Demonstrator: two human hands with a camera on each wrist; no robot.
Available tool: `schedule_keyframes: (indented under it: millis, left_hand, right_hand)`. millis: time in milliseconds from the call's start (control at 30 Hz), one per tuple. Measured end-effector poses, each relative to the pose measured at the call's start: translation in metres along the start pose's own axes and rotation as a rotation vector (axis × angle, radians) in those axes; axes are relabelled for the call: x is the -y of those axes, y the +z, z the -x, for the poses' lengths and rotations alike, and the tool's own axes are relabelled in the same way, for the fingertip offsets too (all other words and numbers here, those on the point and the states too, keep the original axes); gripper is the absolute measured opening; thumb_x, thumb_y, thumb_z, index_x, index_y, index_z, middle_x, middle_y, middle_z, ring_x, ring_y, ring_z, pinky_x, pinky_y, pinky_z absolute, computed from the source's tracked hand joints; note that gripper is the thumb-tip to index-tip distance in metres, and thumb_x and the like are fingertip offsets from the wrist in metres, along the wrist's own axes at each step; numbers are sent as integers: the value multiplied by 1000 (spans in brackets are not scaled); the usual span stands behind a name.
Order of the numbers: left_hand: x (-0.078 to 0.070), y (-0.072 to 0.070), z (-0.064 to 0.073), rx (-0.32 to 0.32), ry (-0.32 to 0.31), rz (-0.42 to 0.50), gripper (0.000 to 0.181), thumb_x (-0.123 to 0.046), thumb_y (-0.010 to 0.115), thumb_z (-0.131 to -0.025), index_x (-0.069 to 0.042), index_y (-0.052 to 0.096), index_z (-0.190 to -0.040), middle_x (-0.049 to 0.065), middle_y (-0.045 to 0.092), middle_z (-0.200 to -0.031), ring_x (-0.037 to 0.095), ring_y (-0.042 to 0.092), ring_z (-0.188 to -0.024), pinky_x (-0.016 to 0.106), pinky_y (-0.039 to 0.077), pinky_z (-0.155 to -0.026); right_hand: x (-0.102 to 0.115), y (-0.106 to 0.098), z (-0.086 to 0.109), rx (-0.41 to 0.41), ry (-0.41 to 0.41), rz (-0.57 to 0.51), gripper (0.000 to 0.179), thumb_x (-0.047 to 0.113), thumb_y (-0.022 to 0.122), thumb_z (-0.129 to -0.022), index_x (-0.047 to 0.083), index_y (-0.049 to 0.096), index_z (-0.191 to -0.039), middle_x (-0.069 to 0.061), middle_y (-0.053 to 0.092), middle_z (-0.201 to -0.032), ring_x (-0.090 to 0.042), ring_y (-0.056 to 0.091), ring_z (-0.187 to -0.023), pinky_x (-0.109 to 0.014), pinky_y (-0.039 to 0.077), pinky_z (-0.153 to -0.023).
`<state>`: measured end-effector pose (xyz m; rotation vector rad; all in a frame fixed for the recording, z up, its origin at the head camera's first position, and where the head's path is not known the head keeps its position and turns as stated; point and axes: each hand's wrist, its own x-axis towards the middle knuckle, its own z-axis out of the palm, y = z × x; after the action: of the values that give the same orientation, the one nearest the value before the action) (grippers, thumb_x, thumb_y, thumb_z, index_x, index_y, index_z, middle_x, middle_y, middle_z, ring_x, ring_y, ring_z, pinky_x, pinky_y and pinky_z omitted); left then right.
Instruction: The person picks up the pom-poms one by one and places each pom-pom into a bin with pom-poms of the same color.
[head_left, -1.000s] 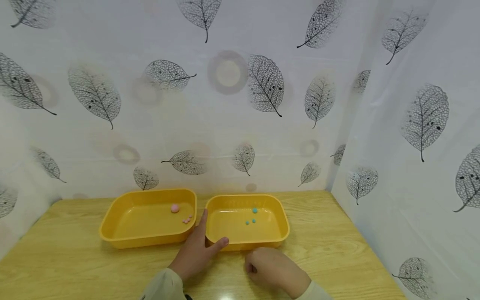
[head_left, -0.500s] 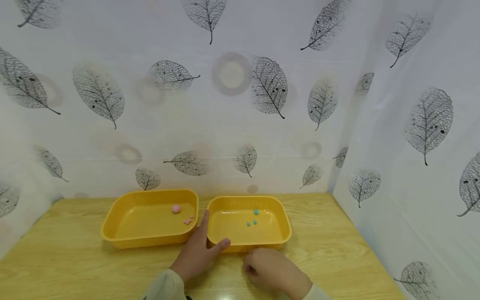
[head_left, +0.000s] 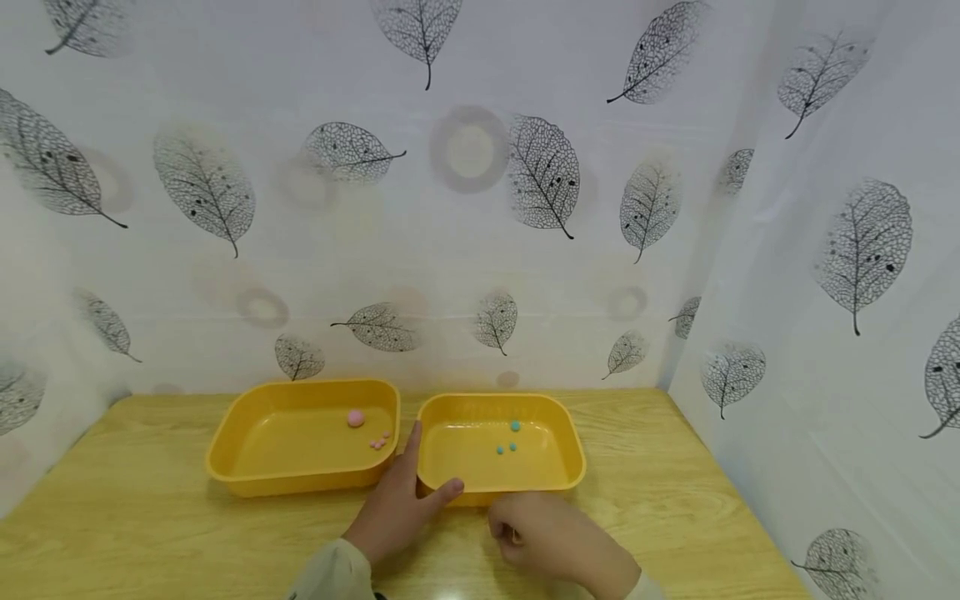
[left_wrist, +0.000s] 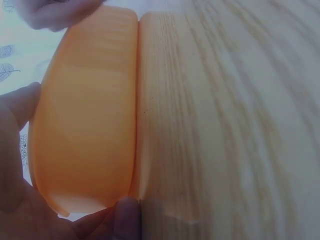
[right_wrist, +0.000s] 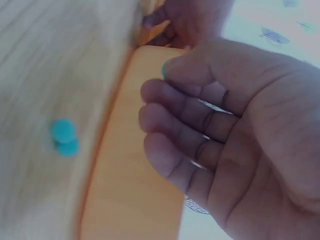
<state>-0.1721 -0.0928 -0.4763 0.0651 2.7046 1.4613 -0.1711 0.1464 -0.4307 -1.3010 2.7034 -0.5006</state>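
Leaf-printed sheeting [head_left: 450,250] hangs behind and beside a wood-grain table [head_left: 660,500]. Nearest the work, one teal bead [right_wrist: 165,70] shows between the thumb and index finger of the right hand [head_left: 543,533], pinched narrowly just outside the near wall of the smaller yellow tray [head_left: 459,457]. Two loose teal beads [right_wrist: 65,136] lie on the table just beside that wall. Over the last second the right hand turns and shifts only slightly, and the three teal pieces [head_left: 513,447] inside the tray stay put, so the pinched bead remains outside it. Spread wide, the left hand [head_left: 397,507] braces the tray's near-left corner. Farther left, the larger yellow tray [head_left: 288,446] holds a pink ball [head_left: 356,418] and small pink pieces [head_left: 377,445].
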Motion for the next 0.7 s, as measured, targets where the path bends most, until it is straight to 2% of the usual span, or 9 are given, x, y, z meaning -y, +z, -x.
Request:
schedule_keyframes:
  millis: [267, 533, 700]
  left_hand:
    - [-1, 0, 1, -2, -2, -9, 112, -64, 69, -91, -18, 1, -168, 21, 30, -166, 43, 36, -149, 65, 32, -117]
    - [0, 1, 1, -11, -6, -17, 113, -65, 69, -91, -16, 2, -168, 22, 31, -165, 43, 36, -148, 65, 31, -118]
    - [1, 2, -1, -14, -14, -19, 114, -65, 70, -90, -17, 2, -168, 21, 31, -166, 42, 36, -149, 64, 31, -118]
  right_hand:
    - [-2, -19, 7, -108, 12, -126, 13, 6, 74, -89, 18, 69, -88, 20, 62, -85, 1, 58, -77, -17, 53, -71]
    - [-10, -21, 9, -317, 41, -23, 20, 3, 77, -88, 18, 65, -89, 12, 65, -87, -5, 62, -80, -20, 56, -72]
    - [-15, -25, 10, -366, 93, -9, 16, 4, 76, -90, 17, 69, -96, 7, 70, -94, -5, 62, -81, -22, 57, -72]
